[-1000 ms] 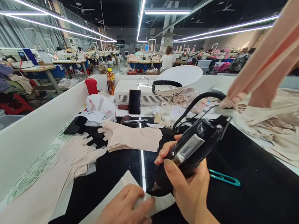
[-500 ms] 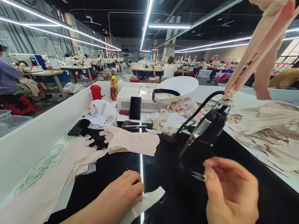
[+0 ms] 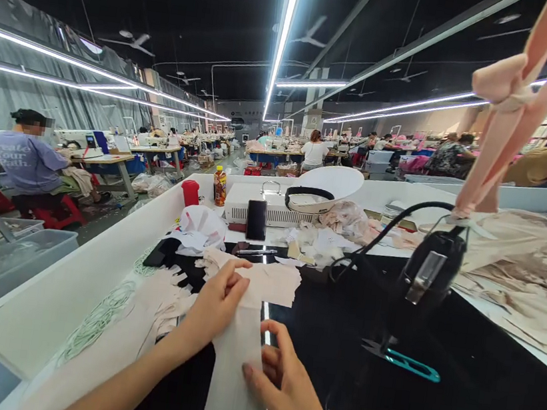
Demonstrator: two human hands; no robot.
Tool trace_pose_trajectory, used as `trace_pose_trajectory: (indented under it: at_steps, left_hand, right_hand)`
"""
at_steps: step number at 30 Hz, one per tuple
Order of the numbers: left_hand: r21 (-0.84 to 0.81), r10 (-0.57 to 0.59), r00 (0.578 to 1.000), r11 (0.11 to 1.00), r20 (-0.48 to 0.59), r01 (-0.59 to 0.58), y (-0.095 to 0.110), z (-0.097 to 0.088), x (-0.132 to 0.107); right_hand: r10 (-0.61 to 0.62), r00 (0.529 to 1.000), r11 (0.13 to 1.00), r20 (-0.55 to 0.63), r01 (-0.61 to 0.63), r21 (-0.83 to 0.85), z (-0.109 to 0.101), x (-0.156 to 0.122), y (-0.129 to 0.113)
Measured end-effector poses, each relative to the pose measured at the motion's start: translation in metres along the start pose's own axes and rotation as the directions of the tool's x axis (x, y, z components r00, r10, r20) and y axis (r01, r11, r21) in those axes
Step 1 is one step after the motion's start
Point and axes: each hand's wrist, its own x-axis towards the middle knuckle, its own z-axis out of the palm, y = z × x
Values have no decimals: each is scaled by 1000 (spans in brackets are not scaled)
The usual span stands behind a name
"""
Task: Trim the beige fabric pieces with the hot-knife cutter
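A long pale strip of fabric lies on the black table in front of me. My left hand pinches its far end, fingers closed on the cloth. My right hand rests on the strip's right edge, fingers curled against it. A black hand tool hangs free above the table on a pink strap, nobody holding it. Teal thread snips lie on the table below the tool.
A stack of cut beige pieces lies beyond my hands, more pieces to the left. A phone, white box, bottle and red cup stand at the back. Beige fabric piles at right. Other workers sit at distant tables.
My right hand let go of the black tool, which now hangs to the right. Both hands have come onto the fabric strip, and my left hand has pulled its end farther away.
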Motion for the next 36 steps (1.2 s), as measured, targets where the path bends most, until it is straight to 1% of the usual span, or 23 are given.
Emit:
trace_pose_trajectory:
  at_steps: [1,3,5,7,9,11,14,17,21,24,26,28,30,33,36]
  left_hand:
    - [-22,-21,999,1000,-28,21,-5,-5,7]
    - [-56,-65,995,997,-80,61,-18,-16,19]
    - [-80,-110,988,992,-108,101,-31,-25,30]
    - [-94,-153,981,985,-118,142,-45,-30,40]
    - [-100,-197,974,978,-115,186,-56,-30,49]
    - [-99,-242,965,968,-102,232,-66,-27,56]
    - [-80,-298,952,953,-74,292,-77,-18,65]
    - [-15,-326,944,945,-56,325,-87,-10,71]
    - [129,-348,936,927,-46,351,-100,-2,74]
    - [217,-366,930,907,-17,361,-104,-1,69]
    - [257,-376,927,896,3,363,-100,-6,64]
    - [291,-381,924,887,25,357,-91,-17,56]
    - [338,-385,922,875,51,347,-78,-37,47]
    - [448,-408,910,828,71,336,-57,-76,25]
    - [586,-460,888,725,20,362,-43,-116,-8]
  right_hand:
    - [31,999,998,34,-30,-48,-3,7,-2]
    - [24,1000,994,3,-23,-106,-13,25,-4]
    - [-8,997,985,-71,-4,-174,-29,46,-3]
    - [-58,985,968,-160,16,-251,-45,68,-1]
    - [-120,963,945,-243,36,-324,-60,89,3]
    - [-175,933,921,-314,42,-388,-73,106,6]
    - [-241,897,879,-370,39,-476,-88,128,10]
    - [-289,887,828,-360,43,-559,-100,146,14]
    - [-327,902,755,-283,69,-652,-108,166,22]
    - [-371,910,686,-184,135,-715,-112,167,25]
    - [-417,899,642,-135,186,-744,-113,162,24]
    - [-459,882,613,-108,227,-757,-114,153,21]
    - [-481,872,605,-96,251,-756,-113,143,18]
    - [-481,873,616,-83,270,-740,-108,127,17]
    - [-459,888,632,-35,298,-715,-103,109,19]
